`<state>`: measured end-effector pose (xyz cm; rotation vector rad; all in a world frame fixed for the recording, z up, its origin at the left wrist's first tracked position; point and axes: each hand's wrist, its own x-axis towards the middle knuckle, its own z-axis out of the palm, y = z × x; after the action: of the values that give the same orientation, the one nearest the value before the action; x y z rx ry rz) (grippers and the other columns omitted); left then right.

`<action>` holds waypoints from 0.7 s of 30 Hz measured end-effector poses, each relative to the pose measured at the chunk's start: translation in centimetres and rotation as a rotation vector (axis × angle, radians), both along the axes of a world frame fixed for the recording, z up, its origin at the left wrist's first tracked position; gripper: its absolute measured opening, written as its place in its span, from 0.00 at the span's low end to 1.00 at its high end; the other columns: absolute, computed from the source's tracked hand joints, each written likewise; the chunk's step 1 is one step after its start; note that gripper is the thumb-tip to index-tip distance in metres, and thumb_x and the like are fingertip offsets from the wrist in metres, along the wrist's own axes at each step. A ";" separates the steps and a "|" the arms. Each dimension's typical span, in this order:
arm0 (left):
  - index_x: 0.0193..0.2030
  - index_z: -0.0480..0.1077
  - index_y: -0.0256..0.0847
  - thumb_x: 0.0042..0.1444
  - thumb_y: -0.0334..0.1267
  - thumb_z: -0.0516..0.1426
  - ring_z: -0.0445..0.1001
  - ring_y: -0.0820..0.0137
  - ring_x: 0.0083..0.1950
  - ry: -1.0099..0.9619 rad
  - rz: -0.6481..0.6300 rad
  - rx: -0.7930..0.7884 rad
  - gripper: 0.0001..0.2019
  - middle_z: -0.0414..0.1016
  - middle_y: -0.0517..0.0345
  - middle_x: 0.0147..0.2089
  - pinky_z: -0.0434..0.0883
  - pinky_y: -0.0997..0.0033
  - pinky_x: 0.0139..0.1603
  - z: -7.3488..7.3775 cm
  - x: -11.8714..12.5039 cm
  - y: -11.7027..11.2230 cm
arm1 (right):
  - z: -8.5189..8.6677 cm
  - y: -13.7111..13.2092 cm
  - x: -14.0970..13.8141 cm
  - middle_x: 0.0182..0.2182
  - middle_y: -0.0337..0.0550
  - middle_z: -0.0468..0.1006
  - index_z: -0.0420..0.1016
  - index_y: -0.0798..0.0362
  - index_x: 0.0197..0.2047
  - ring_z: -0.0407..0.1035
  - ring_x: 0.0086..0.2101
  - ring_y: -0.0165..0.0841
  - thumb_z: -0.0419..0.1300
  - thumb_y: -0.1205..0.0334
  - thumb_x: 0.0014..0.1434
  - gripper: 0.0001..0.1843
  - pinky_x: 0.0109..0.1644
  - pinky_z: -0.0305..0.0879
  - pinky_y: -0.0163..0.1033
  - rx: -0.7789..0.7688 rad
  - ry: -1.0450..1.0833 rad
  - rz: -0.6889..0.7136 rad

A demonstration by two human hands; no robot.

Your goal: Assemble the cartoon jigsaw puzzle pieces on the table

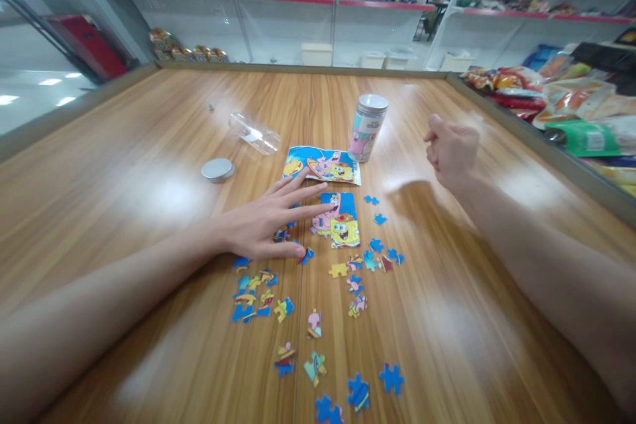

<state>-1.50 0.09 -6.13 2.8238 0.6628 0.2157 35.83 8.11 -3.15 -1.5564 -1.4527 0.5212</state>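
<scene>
Head view | our left hand (261, 220) fingers splayed | our right hand (454, 149) curled shut, can't tell contents | joined puzzle (346, 233) beside left hand: likely light, stiff, weak-seamed; grip outer edges

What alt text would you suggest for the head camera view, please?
A person's left hand is spread over the edge of a part-built cartoon jigsaw, loose pieces scattered on a wooden table. The right hand is curled in a fist. Beyond are a picture sheet, printed can, clear tube and silver disc.
</scene>
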 end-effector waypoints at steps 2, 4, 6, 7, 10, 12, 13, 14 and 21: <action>0.76 0.44 0.57 0.61 0.59 0.57 0.28 0.40 0.78 -0.007 -0.008 -0.002 0.41 0.34 0.60 0.79 0.38 0.28 0.74 0.0 0.0 0.0 | 3.2 -3.5 -3.1 0.15 0.35 0.59 0.70 0.50 0.27 0.56 0.18 0.27 0.56 0.36 0.61 0.26 0.22 0.50 0.35 0.052 -0.135 0.221; 0.76 0.45 0.56 0.61 0.59 0.57 0.28 0.40 0.78 -0.014 -0.013 0.000 0.40 0.34 0.60 0.79 0.38 0.29 0.74 0.0 -0.1 0.0 | 6.3 -7.9 -6.3 0.16 0.35 0.63 0.70 0.51 0.22 0.57 0.19 0.26 0.63 0.36 0.56 0.27 0.24 0.50 0.34 -0.006 -0.447 0.711; 0.75 0.46 0.56 0.60 0.59 0.57 0.28 0.40 0.78 -0.014 -0.014 0.004 0.41 0.33 0.60 0.79 0.37 0.30 0.75 0.0 -0.1 0.0 | 8.0 -12.2 -8.9 0.18 0.35 0.69 0.73 0.51 0.22 0.60 0.20 0.26 0.65 0.44 0.59 0.22 0.26 0.52 0.35 -0.111 -0.679 1.196; 0.75 0.46 0.56 0.60 0.59 0.57 0.27 0.40 0.78 -0.013 -0.013 0.008 0.40 0.33 0.60 0.79 0.37 0.31 0.75 0.0 -0.2 0.0 | 8.1 -14.0 -9.9 0.17 0.35 0.70 0.75 0.50 0.22 0.60 0.20 0.27 0.65 0.44 0.59 0.22 0.25 0.51 0.36 -0.159 -0.787 1.337; 0.75 0.46 0.56 0.62 0.57 0.57 0.26 0.42 0.78 -0.011 -0.011 0.017 0.39 0.34 0.60 0.79 0.37 0.31 0.75 0.0 -0.2 0.0 | 6.3 -17.4 -11.7 0.16 0.38 0.71 0.78 0.52 0.24 0.60 0.18 0.29 0.67 0.42 0.56 0.22 0.23 0.46 0.38 -0.226 -0.983 1.551; 0.75 0.47 0.56 0.62 0.57 0.57 0.27 0.42 0.78 -0.010 -0.012 0.018 0.38 0.35 0.60 0.79 0.37 0.31 0.75 0.0 -0.1 0.0 | 4.2 -18.1 -12.2 0.18 0.42 0.73 0.80 0.53 0.27 0.64 0.19 0.32 0.64 0.38 0.58 0.25 0.23 0.46 0.38 -0.289 -1.079 1.539; 0.75 0.48 0.56 0.61 0.57 0.57 0.27 0.42 0.78 -0.008 -0.012 0.016 0.38 0.35 0.60 0.79 0.38 0.31 0.75 0.0 -0.1 0.0 | 3.3 -18.1 -12.3 0.18 0.43 0.74 0.81 0.54 0.28 0.65 0.20 0.33 0.63 0.36 0.59 0.27 0.23 0.46 0.39 -0.313 -1.104 1.523; 0.75 0.49 0.56 0.61 0.58 0.58 0.27 0.41 0.78 -0.006 -0.011 0.015 0.38 0.35 0.60 0.79 0.38 0.31 0.75 0.0 -0.1 0.0 | 2.6 -18.0 -12.3 0.18 0.44 0.74 0.82 0.54 0.29 0.66 0.20 0.34 0.61 0.34 0.59 0.29 0.23 0.47 0.39 -0.343 -1.118 1.505; 0.74 0.50 0.54 0.60 0.56 0.60 0.32 0.39 0.78 -0.044 -0.017 0.031 0.39 0.37 0.55 0.79 0.41 0.30 0.74 -0.3 -0.1 0.0 | 2.2 -16.7 -12.2 0.17 0.45 0.74 0.81 0.56 0.25 0.68 0.20 0.33 0.66 0.33 0.53 0.31 0.24 0.50 0.36 -0.170 -1.117 1.206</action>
<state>-1.62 0.09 -6.48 2.8441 0.6308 0.2864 23.64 -8.58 -0.98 -0.8711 -3.2930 0.4139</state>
